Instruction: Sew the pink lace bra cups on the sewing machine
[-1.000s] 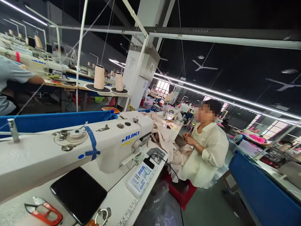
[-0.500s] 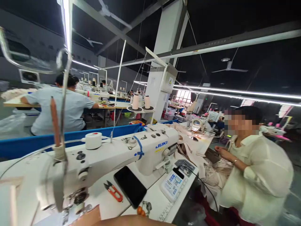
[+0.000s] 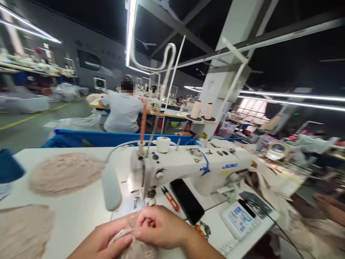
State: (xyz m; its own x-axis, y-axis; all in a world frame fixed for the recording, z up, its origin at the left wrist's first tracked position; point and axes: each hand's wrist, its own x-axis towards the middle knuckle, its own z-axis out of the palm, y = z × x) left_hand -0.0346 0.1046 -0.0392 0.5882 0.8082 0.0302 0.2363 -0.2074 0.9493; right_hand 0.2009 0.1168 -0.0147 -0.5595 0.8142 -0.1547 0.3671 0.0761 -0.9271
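Note:
My left hand is closed with its fingers pinching the edge of a beige lace fabric piece. Right beside it, my right hand is curled with the thumb and fingers pressed together on the same fabric. Both hands are just in front of the needle end of a white sewing machine. Most of the fabric is hidden below the hands and the frame's lower edge. Orange-handled thread snips and a black phone lie on the table beyond my right hand.
Two beige lace pieces lie on the table at left, one farther back, one nearer. A white box with a cable is at right. A blue cloth trough runs behind the machine. A person in light blue sits beyond it.
The view has swung left, bringing the lace pieces at left into sight. Both hands are now visible with fabric at the machine; before, only a forearm showed at the lower edge.

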